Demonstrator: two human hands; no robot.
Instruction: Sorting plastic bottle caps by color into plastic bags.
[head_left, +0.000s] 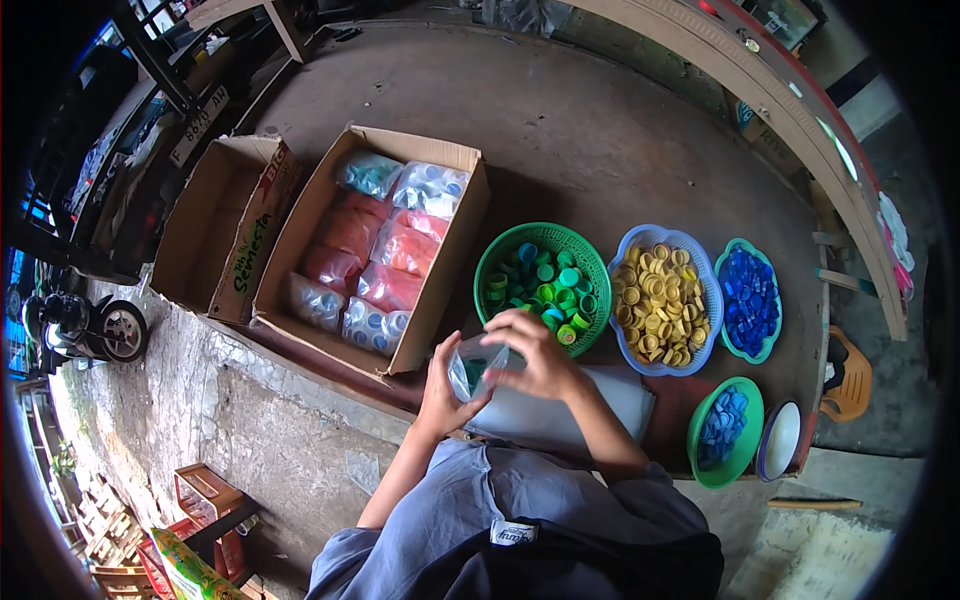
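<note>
My left hand (440,388) and my right hand (540,352) both hold a small clear plastic bag (472,368) with a few green caps inside. The hands are just in front of a green basket (500,255) full of green and teal bottle caps. Under my hands lies a stack of clear plastic bags (585,405) on the table. My forearms come up from the lower edge, over my grey-blue shirt.
An open cardboard box (455,235) left of the green basket holds several filled bags of red, white and teal caps. A closed box (225,230) stands further left. Baskets of yellow caps (662,298), dark blue caps (750,298) and light blue caps (725,430) sit to the right, beside a white bowl (780,440).
</note>
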